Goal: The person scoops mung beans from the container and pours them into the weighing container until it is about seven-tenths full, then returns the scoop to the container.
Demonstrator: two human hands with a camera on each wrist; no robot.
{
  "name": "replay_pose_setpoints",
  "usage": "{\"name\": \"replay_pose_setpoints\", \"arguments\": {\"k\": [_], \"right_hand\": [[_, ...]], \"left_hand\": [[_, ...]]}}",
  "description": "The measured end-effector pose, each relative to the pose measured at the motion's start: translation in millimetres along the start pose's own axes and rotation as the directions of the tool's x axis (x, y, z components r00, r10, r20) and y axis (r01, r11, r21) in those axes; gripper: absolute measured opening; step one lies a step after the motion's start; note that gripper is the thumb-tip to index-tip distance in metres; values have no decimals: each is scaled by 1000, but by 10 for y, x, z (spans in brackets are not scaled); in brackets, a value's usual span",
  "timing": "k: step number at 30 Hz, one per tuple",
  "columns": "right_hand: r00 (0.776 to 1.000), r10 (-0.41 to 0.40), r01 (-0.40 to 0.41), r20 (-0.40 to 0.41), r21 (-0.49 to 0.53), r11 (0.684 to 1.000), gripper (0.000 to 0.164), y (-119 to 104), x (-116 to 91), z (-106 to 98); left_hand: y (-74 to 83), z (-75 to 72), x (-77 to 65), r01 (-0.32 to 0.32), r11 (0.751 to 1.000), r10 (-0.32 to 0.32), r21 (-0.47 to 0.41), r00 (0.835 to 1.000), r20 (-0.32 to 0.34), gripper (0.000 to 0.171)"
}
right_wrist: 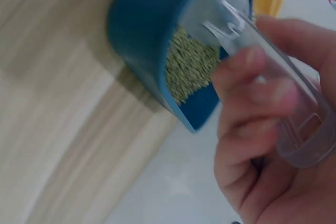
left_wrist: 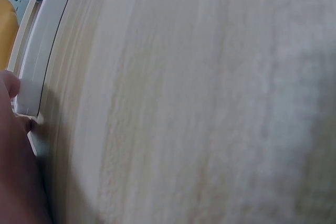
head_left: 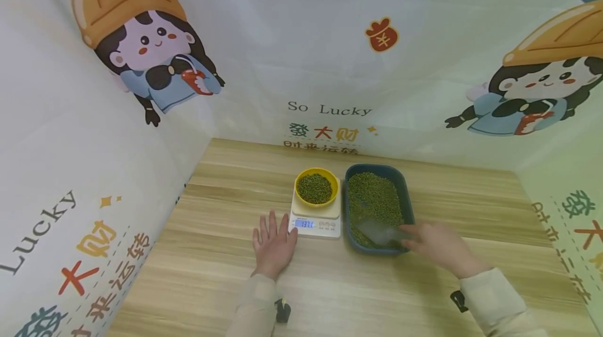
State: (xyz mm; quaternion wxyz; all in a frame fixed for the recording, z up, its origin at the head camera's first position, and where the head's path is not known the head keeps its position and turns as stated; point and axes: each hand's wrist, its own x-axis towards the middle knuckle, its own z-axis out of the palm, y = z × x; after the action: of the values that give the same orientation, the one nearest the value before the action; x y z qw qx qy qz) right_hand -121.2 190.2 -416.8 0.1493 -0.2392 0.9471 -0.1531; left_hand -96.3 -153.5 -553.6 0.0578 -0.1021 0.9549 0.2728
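Note:
My right hand [head_left: 435,245] grips the handle of a clear plastic scoop [right_wrist: 262,51], fingers curled round it. The scoop's blurred bowl [head_left: 377,231] is at the near end of a dark blue tub [head_left: 411,216] holding green mung beans [head_left: 374,195]. My left hand [head_left: 274,248] lies on the table with fingers spread, its thumb at the near left corner of a white kitchen scale [head_left: 333,233]. On the scale stands a yellow bowl [head_left: 336,182] with mung beans in it. The scale's display is lit. Only part of the left hand [left_wrist: 18,171] shows in the left wrist view.
The wood-grain table [head_left: 226,211] runs back to a printed cloth [head_left: 264,65], which also hangs along both sides. The tub stands just right of the scale, with a narrow gap between them.

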Motion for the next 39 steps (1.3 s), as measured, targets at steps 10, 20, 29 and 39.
{"name": "replay_pose_setpoints", "arguments": {"k": [10, 20, 29, 39], "right_hand": [[993, 9, -12, -115, -25, 1000, 41, -17, 163, 212], [982, 125, -120, -142, 41, 992, 45, -104, 442, 305], [945, 195, -188, -262, 55, 981, 46, -44, 595, 510], [887, 215, -202, -408, 76, 976, 44, 6, 619, 765]], "left_hand": [[-9, 10, 13, -3, 1000, 3, -1, 1000, -10, 59], [4, -6, -19, -11, 1000, 11, -6, 1000, -26, 58], [55, -25, -2, -24, 1000, 24, -9, 999, -36, 58], [42, -18, -17, -11, 1000, 11, 1, 1000, -18, 58]]}}
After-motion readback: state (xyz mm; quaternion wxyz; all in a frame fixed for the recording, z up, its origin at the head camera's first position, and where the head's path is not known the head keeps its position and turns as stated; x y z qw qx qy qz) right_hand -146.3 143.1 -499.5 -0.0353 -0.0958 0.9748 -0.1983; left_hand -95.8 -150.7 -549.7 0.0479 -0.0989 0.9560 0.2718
